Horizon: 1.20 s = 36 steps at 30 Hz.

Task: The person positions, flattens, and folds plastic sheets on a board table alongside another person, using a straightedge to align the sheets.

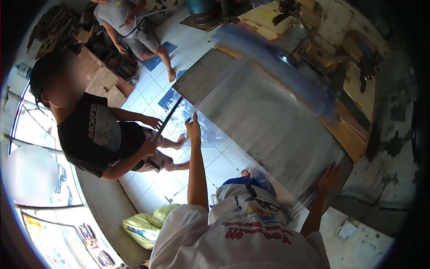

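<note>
A translucent plastic sheet (264,116) lies over a large grey board-topped table (204,74), and its near edge hangs past the side. At the sheet's left corner my left hand (193,128) is raised, with thumb and fingers closed on the film's edge. My right hand (329,178) rests flat near the right end of the sheet, fingers spread and pressing on the surface. Part of the sheet's lower edge is hidden behind my white shirt (255,219).
At my left a person in a black shirt (105,134) holds a long dark bar (170,116). Another person in grey (123,20) stands farther back with a long thin piece. Rolled bluish plastic (282,67) lies along the table's far side. A green sack (145,226) sits by the wall.
</note>
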Available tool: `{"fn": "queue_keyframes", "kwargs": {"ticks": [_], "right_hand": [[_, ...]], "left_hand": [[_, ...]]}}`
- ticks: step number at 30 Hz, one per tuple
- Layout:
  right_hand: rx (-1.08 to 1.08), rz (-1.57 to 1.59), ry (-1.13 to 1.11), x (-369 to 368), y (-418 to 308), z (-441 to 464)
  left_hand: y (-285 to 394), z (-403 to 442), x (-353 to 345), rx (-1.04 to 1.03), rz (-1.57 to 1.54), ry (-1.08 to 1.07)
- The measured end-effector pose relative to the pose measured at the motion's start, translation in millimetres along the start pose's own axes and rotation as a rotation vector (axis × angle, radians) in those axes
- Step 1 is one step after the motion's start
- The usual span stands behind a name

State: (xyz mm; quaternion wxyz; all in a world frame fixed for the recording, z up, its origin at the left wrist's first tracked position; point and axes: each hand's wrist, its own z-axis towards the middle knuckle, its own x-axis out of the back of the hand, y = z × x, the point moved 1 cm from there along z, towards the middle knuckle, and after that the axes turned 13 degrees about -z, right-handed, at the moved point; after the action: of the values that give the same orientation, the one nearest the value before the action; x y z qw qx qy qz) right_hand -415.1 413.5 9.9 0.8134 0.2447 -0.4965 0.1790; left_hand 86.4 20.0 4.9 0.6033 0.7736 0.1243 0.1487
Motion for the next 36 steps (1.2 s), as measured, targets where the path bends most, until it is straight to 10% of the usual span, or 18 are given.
{"fn": "queue_keyframes", "kwargs": {"ticks": [7, 10, 16, 19, 21, 24, 36], "right_hand": [[0.031, -0.034, -0.332, -31, 33, 50], [0.112, 0.125, 0.052, -36, 29, 84], [-0.008, 0.287, 0.049, -73, 39, 100], [-0.112, 0.414, 0.049, -83, 46, 98], [-0.106, 0.536, -0.033, -78, 55, 104], [-0.077, 0.540, -0.179, -53, 61, 112], [0.209, 0.378, -0.052, -64, 67, 119]], "left_hand": [[13, 2, -1, 0.222, -0.433, -0.334], [-5, 27, -1, 0.098, -0.494, -0.494], [7, 21, -9, -0.028, -0.245, -0.503], [-2, 48, -9, 0.440, -0.970, -0.529], [-18, 54, -3, -0.162, -0.093, -0.717], [18, 27, -14, 0.355, -0.551, -0.472], [-84, -145, 5, 0.128, -0.069, -0.310]]}}
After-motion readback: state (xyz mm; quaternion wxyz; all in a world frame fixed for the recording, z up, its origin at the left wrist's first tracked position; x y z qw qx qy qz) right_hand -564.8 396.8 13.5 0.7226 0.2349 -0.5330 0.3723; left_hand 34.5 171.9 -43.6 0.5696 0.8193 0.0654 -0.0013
